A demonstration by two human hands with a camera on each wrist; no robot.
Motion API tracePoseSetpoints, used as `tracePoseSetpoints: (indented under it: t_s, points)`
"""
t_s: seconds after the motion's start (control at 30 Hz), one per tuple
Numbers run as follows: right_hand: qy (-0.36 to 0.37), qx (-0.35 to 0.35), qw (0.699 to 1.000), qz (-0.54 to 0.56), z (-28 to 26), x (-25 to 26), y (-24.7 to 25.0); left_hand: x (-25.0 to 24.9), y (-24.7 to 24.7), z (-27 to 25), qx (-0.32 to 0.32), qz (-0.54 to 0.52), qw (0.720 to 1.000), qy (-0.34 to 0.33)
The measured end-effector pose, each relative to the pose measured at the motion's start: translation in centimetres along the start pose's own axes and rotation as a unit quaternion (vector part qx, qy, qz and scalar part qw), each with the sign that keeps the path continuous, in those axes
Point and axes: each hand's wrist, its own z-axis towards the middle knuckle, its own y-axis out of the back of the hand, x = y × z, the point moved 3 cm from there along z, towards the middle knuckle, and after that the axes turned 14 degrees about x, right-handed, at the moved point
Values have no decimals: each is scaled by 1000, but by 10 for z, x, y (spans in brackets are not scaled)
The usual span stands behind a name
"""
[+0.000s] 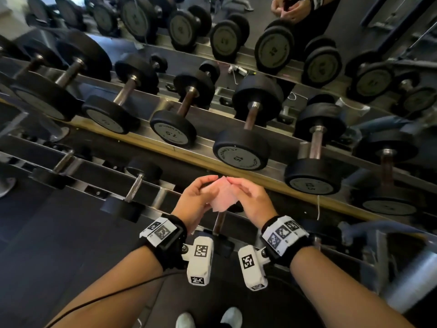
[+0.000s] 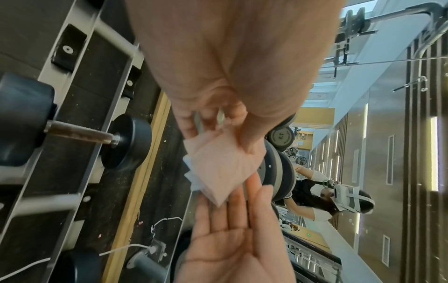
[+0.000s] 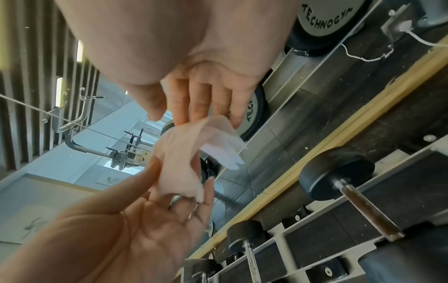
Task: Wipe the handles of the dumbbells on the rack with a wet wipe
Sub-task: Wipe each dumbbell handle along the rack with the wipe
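Note:
A pale pink wet wipe hangs between my two hands in front of the rack. My left hand pinches it with thumb and fingers; in the left wrist view the thumb lies on the wipe. My right hand has nearly straight fingers that touch the wipe's far end, its thumb apart. Black dumbbells lie on the upper tier, among them one marked 15 with a rusty handle. A small dumbbell's handle lies just under my hands.
The two-tier metal rack has a wooden strip along the upper tier. A mirror behind it reflects the dumbbells and my hands. More small dumbbells sit on the lower tier at left. A white cord hangs right of my hands.

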Motion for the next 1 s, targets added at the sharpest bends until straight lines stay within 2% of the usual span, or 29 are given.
tracePoseSetpoints:
  t_s: [0.1,0.2,0.27,0.37,0.4,0.47,0.57,0.67,0.83,1.0]
  points:
    - [6,-2,998,69,-1,-4,-1,6,-2,7,-7,3,1000,-29]
    - [6,-14,998,68,0,-6,-3,10,0,13,-61,29,997,-40]
    - [6,-25,998,49,3,-6,-3,12,4,16,-107,64,992,-27]
    - [11,-41,999,14,9,-7,-1,15,17,16,-176,135,975,26]
    - [17,-45,999,0,12,-8,-1,17,20,16,-169,119,977,46]
    - [26,-45,998,-18,16,-11,-3,22,21,15,-110,54,990,69]
    - [19,-24,1000,-2,19,-17,-16,29,20,17,-32,-27,998,47]
    - [7,-8,1000,18,25,-28,-31,34,28,22,-21,-93,995,29]
    - [-10,-23,1000,3,47,-54,-52,45,67,33,-17,-30,994,99]
    - [-81,-54,995,17,73,-93,-80,58,111,55,11,38,983,179]
